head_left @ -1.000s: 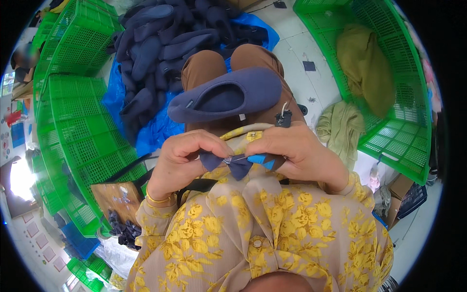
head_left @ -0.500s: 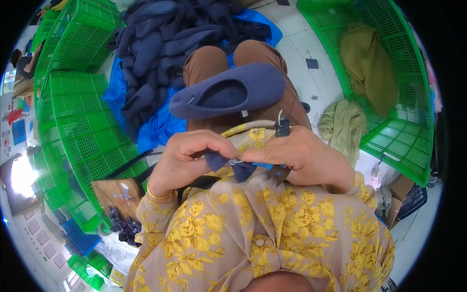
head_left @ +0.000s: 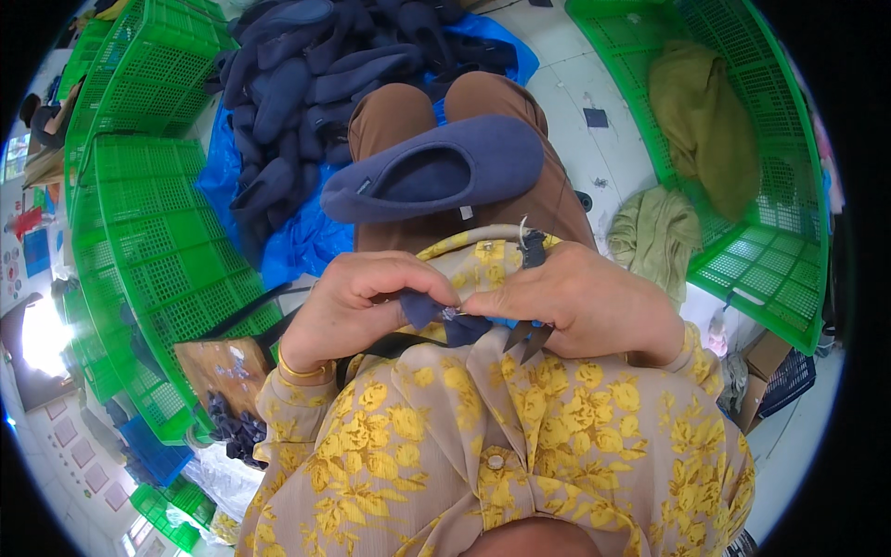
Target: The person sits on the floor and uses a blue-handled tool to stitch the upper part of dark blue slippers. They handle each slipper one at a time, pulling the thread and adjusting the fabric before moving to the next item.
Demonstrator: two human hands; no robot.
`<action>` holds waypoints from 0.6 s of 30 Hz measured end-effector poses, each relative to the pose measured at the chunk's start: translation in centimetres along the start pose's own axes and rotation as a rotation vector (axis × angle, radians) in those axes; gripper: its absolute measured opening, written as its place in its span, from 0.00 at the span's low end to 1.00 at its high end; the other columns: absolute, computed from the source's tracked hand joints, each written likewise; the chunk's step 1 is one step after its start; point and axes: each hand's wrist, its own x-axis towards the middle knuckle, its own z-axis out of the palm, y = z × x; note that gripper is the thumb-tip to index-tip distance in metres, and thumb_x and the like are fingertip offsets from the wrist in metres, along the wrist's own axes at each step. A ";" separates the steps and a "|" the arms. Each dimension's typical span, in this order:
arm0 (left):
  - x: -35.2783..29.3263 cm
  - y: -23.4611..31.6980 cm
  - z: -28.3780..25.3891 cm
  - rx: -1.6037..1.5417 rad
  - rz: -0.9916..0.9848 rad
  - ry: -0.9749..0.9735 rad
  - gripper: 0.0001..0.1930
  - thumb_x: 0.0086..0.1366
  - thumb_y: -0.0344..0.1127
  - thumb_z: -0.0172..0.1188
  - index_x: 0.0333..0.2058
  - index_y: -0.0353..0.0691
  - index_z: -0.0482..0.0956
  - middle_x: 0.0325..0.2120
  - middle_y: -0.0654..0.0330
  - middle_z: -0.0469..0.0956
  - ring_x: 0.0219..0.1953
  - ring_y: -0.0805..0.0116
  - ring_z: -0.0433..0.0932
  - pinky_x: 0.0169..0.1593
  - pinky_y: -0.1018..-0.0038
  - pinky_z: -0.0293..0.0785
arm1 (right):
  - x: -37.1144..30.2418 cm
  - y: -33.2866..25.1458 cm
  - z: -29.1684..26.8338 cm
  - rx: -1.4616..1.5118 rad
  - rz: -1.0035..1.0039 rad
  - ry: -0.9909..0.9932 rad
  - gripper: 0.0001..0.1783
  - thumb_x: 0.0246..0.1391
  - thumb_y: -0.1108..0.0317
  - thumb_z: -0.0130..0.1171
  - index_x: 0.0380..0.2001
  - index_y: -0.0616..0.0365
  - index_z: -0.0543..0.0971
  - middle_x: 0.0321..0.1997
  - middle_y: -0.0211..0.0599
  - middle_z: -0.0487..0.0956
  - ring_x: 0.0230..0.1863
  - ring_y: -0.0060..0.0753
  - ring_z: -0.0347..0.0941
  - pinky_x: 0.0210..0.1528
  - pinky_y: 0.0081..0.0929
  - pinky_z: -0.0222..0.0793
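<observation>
A small navy fabric bow [head_left: 468, 330] with a shiny, sparkly centre is pinched between the fingers of my left hand [head_left: 348, 302]. My right hand [head_left: 594, 302] is closed, its thumb tip meeting the bow's centre. Tucked in that same palm is a pair of thread snips [head_left: 532, 249]; the dark blades point toward my shirt and the black-wrapped end sticks out above. A bit of blue shows under the right fingers, too hidden to name. Across my thighs lies a navy slipper [head_left: 506, 158], its opening facing up.
Beyond my knees, navy slippers [head_left: 283, 88] are heaped on a blue plastic sheet [head_left: 311, 227]. Green crates [head_left: 167, 204] stand at left; another crate [head_left: 798, 186] at right holds olive cloth [head_left: 701, 121]. A pale green cloth [head_left: 654, 237] lies beside it. A wooden board [head_left: 223, 376] sits by my left elbow.
My left fingertips have come closer to the bow's sparkly centre. The bow and the snips have tilted slightly. The slipper on my lap has shifted a little.
</observation>
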 end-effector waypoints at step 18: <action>-0.2 -1.4 0.8 -0.134 -0.029 0.007 0.05 0.59 0.22 0.61 0.34 0.34 0.81 0.32 0.64 0.79 0.33 0.78 0.77 0.36 0.83 0.72 | 0.3 0.0 0.9 0.074 0.033 0.105 0.26 0.32 0.82 0.57 0.42 0.55 0.79 0.35 0.37 0.81 0.34 0.46 0.78 0.34 0.35 0.74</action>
